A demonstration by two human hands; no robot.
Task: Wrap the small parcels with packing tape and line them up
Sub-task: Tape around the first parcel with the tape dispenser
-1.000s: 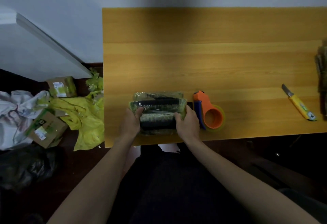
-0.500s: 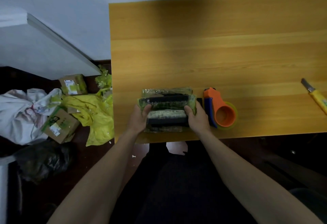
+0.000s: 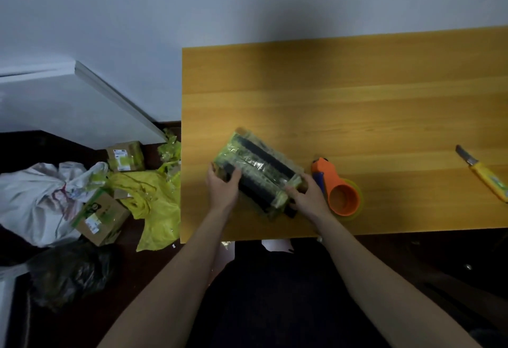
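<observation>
A small parcel [image 3: 258, 168], green and black under shiny clear tape, lies slanted on the wooden table [image 3: 343, 105] near its front left corner. My left hand [image 3: 221, 189] grips the parcel's left end, thumb on top. My right hand [image 3: 306, 197] grips its lower right end, fingers curled round the edge. An orange tape dispenser [image 3: 339, 195] with a roll of clear packing tape sits on the table just right of my right hand.
A yellow-handled utility knife [image 3: 486, 177] lies at the table's right side. On the floor to the left are cardboard boxes [image 3: 100, 217], yellow plastic wrapping [image 3: 154, 199], a white sack [image 3: 38, 199] and a black bag [image 3: 68, 273]. A white wall stands behind the table.
The parcel has turned from lying square to the table edge to a slant, its left end now farther from me. Both hands kept their hold. The view shifted.
</observation>
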